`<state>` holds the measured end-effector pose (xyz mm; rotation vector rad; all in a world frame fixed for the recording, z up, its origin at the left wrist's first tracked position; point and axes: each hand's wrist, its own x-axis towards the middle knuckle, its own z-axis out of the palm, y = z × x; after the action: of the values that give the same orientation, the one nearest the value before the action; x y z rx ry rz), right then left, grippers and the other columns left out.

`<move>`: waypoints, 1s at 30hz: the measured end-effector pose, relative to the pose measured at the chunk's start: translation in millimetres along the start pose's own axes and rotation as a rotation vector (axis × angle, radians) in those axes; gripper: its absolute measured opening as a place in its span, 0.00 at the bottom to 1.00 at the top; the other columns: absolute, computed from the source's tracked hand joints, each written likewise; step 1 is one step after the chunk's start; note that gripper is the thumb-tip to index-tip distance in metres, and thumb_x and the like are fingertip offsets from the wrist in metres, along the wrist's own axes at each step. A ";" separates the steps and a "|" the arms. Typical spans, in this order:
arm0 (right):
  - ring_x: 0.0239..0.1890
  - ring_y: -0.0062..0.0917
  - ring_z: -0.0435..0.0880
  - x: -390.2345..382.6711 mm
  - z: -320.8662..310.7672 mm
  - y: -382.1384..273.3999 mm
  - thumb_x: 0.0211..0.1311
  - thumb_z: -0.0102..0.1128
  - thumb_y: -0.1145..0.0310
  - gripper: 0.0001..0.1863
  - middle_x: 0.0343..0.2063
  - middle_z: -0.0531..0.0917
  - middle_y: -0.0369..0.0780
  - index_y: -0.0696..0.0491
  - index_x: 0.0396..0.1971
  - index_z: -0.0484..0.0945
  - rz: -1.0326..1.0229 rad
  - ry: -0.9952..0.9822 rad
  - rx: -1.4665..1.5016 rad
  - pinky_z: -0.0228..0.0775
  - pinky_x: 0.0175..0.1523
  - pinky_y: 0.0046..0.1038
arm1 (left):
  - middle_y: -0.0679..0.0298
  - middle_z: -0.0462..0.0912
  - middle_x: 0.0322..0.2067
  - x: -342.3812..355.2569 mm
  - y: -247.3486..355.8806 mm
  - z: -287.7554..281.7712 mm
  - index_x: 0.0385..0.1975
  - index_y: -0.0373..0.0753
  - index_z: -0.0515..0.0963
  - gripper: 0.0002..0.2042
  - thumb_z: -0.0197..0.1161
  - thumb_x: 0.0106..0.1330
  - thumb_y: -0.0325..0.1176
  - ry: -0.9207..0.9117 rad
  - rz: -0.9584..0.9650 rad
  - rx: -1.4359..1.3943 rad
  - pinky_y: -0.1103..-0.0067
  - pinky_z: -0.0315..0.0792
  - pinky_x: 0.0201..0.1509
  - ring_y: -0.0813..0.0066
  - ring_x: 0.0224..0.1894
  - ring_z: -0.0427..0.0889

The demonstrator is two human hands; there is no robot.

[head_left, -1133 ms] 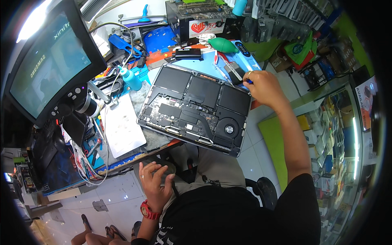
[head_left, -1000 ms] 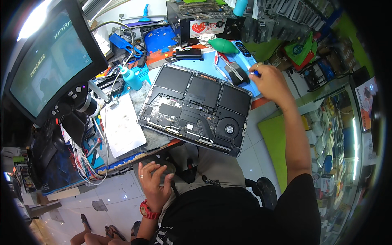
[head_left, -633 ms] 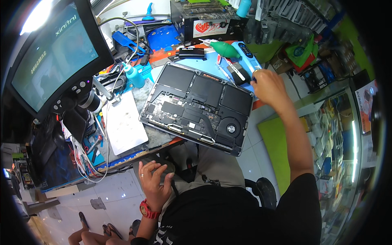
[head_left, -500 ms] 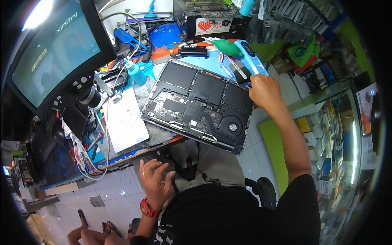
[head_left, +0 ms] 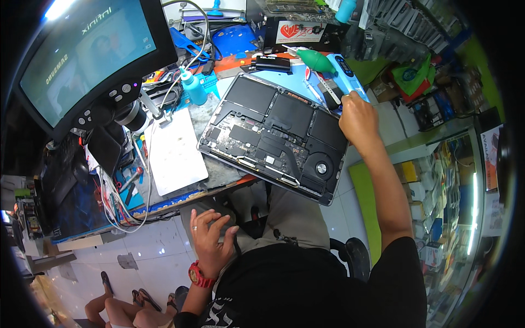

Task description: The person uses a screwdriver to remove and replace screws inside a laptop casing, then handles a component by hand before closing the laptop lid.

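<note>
An opened silver laptop (head_left: pixel 290 123), its black batteries, circuit board and round fan exposed, lies at an angle on the bench, overhanging its front edge. My right hand (head_left: pixel 356 119) is closed at the laptop's upper right corner, its fingertips and what they hold hidden. Just beyond it sit a light blue handled device (head_left: pixel 353 81) and white-and-red tweezers (head_left: pixel 314 87). Over my lap, below the bench, my left hand (head_left: pixel 212 238) is open with loosely bent fingers, holding nothing.
A screen on a stand (head_left: pixel 90 63) fills the left, with a white metal plate (head_left: pixel 176 156) below it. A blue bottle (head_left: pixel 192 88), green air blower (head_left: pixel 317 61) and cables crowd the bench. A glass display case (head_left: pixel 443 197) stands right. Other people's legs (head_left: pixel 126 311) show lower left.
My right hand has come down from just right of the laptop onto its upper right corner. The bench scene has shifted slightly right and up in the view. My left hand is much the same.
</note>
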<state>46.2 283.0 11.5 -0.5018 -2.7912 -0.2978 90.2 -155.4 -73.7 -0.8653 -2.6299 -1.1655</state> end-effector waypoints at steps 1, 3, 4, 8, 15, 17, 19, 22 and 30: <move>0.38 0.50 0.91 0.7 0.3 -0.8 0.56 0.63 0.80 0.06 0.35 0.88 0.52 0.61 0.34 0.84 0.003 -0.001 0.008 0.85 0.45 0.45 | 0.58 0.81 0.46 0.5 0.3 -0.4 0.44 0.39 0.87 0.13 0.78 0.62 0.34 -0.002 -0.001 0.001 0.44 0.60 0.78 0.53 0.59 0.82; 0.38 0.51 0.91 3.4 -0.7 0.1 0.56 0.63 0.80 0.05 0.36 0.88 0.53 0.61 0.33 0.84 0.014 -0.002 0.020 0.85 0.45 0.46 | 0.58 0.81 0.46 1.4 0.6 0.0 0.44 0.38 0.87 0.13 0.78 0.62 0.34 -0.007 -0.002 0.002 0.44 0.60 0.77 0.53 0.59 0.82; 0.39 0.51 0.91 5.1 -2.5 -1.2 0.56 0.63 0.81 0.05 0.37 0.88 0.54 0.61 0.33 0.83 0.043 -0.022 0.037 0.85 0.46 0.46 | 0.58 0.81 0.46 1.4 0.1 0.2 0.44 0.38 0.87 0.13 0.78 0.62 0.34 -0.009 -0.004 0.005 0.44 0.60 0.77 0.53 0.59 0.82; 0.41 0.53 0.91 8.8 -7.5 -11.0 0.57 0.62 0.81 0.04 0.37 0.89 0.57 0.63 0.33 0.83 0.146 -0.047 0.096 0.85 0.47 0.47 | 0.58 0.81 0.46 2.6 0.0 2.4 0.44 0.38 0.87 0.13 0.78 0.62 0.34 -0.008 -0.001 0.007 0.44 0.60 0.77 0.52 0.59 0.82; 0.43 0.53 0.91 3.9 -9.7 -11.1 0.59 0.61 0.78 0.07 0.35 0.90 0.56 0.62 0.35 0.86 0.257 -0.124 0.072 0.84 0.51 0.49 | 0.58 0.82 0.46 1.3 1.8 2.3 0.44 0.39 0.87 0.12 0.77 0.62 0.34 -0.012 -0.009 -0.011 0.44 0.60 0.78 0.53 0.58 0.83; 0.44 0.53 0.91 7.1 -14.9 -13.6 0.60 0.61 0.76 0.08 0.36 0.90 0.56 0.61 0.34 0.87 0.265 -0.172 0.068 0.84 0.51 0.50 | 0.58 0.82 0.46 0.9 1.6 1.0 0.43 0.39 0.87 0.12 0.77 0.63 0.34 -0.016 -0.014 -0.005 0.44 0.60 0.78 0.53 0.58 0.83; 0.44 0.52 0.91 10.6 -18.5 -12.9 0.60 0.61 0.75 0.08 0.37 0.90 0.56 0.60 0.34 0.88 0.283 -0.203 0.069 0.83 0.52 0.50 | 0.58 0.82 0.46 0.6 -0.4 0.7 0.43 0.39 0.87 0.12 0.77 0.63 0.33 -0.012 -0.014 -0.004 0.44 0.60 0.78 0.53 0.58 0.83; 0.45 0.52 0.91 16.4 -22.3 -10.8 0.60 0.61 0.75 0.09 0.38 0.91 0.56 0.60 0.35 0.89 0.305 -0.237 0.072 0.83 0.53 0.49 | 0.58 0.82 0.46 0.1 -1.0 2.8 0.43 0.39 0.87 0.12 0.77 0.63 0.33 -0.001 -0.015 -0.009 0.45 0.60 0.78 0.53 0.57 0.83; 0.46 0.50 0.92 20.2 -20.9 -7.7 0.59 0.61 0.76 0.10 0.40 0.91 0.54 0.60 0.37 0.89 0.253 -0.273 0.001 0.84 0.52 0.47 | 0.58 0.82 0.45 0.0 1.9 2.8 0.43 0.38 0.87 0.12 0.77 0.62 0.33 0.009 -0.009 -0.030 0.45 0.61 0.77 0.54 0.56 0.84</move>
<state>30.4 276.9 36.3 -0.9496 -2.9391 -0.1841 91.6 -152.4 -74.4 -0.8521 -2.6182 -1.2112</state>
